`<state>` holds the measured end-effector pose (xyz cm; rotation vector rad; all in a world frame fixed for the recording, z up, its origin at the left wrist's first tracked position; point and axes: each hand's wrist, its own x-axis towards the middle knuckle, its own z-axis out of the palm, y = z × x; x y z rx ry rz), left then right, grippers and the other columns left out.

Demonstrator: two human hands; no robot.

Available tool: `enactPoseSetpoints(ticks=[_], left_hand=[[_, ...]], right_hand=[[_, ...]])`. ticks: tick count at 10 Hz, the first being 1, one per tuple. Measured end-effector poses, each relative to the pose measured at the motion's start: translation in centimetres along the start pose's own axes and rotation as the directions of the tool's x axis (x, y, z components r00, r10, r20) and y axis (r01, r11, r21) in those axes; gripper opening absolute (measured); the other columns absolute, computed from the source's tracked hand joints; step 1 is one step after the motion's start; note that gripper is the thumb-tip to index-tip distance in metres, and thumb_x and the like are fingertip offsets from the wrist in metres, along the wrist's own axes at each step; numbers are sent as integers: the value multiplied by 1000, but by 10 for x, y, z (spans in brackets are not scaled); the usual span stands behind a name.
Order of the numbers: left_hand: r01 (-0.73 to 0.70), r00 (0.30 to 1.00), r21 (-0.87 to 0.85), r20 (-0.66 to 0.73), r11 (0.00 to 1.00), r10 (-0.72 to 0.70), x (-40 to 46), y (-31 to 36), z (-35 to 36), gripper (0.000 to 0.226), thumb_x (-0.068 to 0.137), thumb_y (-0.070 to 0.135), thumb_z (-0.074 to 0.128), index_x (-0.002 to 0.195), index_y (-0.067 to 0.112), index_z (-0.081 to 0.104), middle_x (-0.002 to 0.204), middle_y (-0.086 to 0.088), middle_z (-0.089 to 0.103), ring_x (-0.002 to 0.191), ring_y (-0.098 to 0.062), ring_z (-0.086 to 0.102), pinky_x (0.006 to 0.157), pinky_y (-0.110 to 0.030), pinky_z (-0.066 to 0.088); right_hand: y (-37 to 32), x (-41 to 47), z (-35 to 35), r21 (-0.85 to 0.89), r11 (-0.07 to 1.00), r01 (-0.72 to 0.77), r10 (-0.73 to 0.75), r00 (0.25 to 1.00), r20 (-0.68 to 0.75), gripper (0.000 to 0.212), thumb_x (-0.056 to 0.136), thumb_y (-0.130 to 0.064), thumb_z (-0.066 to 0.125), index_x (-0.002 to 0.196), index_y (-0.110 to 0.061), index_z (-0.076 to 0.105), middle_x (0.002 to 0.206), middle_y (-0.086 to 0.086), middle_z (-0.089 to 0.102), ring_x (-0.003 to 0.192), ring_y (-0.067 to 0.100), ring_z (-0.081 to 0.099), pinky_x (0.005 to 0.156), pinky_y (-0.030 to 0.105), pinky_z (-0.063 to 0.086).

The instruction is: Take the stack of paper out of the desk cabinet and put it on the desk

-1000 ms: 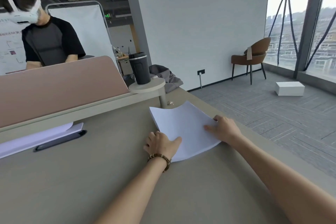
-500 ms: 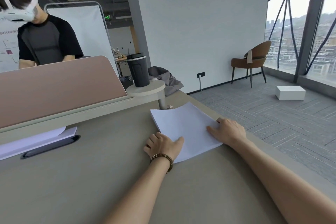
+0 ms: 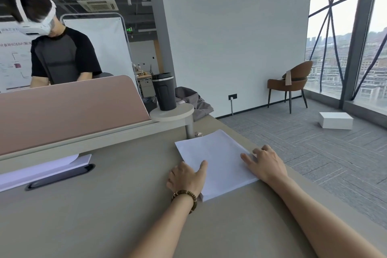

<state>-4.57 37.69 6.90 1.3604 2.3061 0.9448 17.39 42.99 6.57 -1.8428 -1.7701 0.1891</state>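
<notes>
The white stack of paper lies flat on the beige desk, near its right edge. My left hand, with a bead bracelet on the wrist, holds the stack's near left edge, thumb on top. My right hand holds the right edge, its fingers spread over the top sheet. The desk cabinet is out of view.
A pink divider runs along the desk's far side, and a person wearing a headset stands behind it. A black tumbler sits on a round shelf. Another paper stack and a dark slot are at left. A white box lies on the floor.
The stack's far end, bowed upward a second ago, now lies flat. Both hands stay on its edges. The view has shifted slightly.
</notes>
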Motion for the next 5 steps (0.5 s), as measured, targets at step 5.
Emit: enactPoseSetpoints(ticks=[5], left_hand=[[-409, 912, -131, -16, 903, 410, -59, -45, -118, 81, 85, 47, 65, 152, 25, 24, 161, 2, 23, 151, -15, 12, 123, -37, 14]], right_hand=[[-58, -85, -54, 229, 937, 263, -196, 941, -276, 36, 88, -44, 63, 115, -20, 71, 115, -4, 59, 109, 23, 60, 88, 32, 45]])
